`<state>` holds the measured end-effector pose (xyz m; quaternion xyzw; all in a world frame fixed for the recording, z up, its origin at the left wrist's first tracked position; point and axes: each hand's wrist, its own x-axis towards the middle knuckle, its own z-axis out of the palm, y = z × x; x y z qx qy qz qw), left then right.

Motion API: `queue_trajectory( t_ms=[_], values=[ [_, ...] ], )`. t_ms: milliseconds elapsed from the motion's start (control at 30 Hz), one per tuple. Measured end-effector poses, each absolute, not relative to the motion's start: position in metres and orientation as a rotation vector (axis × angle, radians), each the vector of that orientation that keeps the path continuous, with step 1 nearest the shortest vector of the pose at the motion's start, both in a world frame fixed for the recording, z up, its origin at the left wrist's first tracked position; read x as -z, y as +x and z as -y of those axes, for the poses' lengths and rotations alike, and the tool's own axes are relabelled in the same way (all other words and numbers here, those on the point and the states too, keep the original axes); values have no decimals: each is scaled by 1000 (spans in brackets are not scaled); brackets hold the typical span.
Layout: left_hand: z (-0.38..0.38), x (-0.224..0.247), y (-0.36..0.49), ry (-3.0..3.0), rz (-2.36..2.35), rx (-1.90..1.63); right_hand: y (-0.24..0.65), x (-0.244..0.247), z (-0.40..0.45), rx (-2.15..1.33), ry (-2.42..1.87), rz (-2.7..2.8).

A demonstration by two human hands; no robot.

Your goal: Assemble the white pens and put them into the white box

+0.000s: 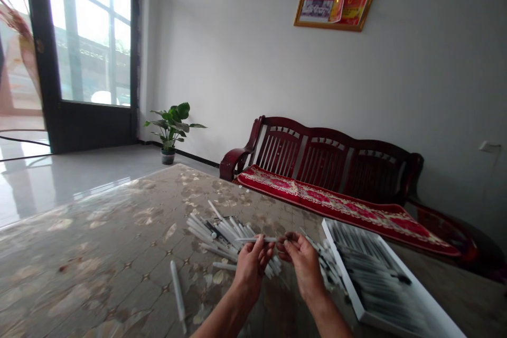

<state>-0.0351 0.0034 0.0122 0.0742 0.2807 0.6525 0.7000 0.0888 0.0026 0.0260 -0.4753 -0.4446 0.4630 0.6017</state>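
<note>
My left hand (pixel 249 268) is closed on a slim whitish pen (pixel 246 240), held level with its end pointing left. Close to the pen's right end, the fingers of my right hand (pixel 304 265) are pinched together; whatever they grip there is too small and dark to make out. Beneath and beyond both hands lies a loose heap of whitish pens (pixel 222 231), a few with dark parts. Another group of pens (pixel 330 264) lies just right of my right hand. One single pen (pixel 177 293) rests apart on the table at the left.
A shallow white box (pixel 351 288) holding many dark and clear pens stands on the right. The table (pixel 99 253) has a patterned cover. Behind it are a dark red wooden bench (pixel 320 163) with a red runner and a potted plant (pixel 168 156).
</note>
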Motion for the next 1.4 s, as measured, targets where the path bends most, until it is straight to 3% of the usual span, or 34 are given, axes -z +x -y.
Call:
queue_trajectory(
  t_ms=[600,1100,1300,1400],
  values=[
    [-1,-11,-32,213,-663,-1439,83,-12,-4,-932,-1166,986],
    [3,-2,-30,413,-647,-1451,93,-3,1,-274,-1363,1527],
    [3,1,-29,472,-686,-1467,94,-7,3,-784,-1393,1407],
    [1,1,-31,448,-711,-1463,95,-8,5,-745,-1332,1446]
  ],
)
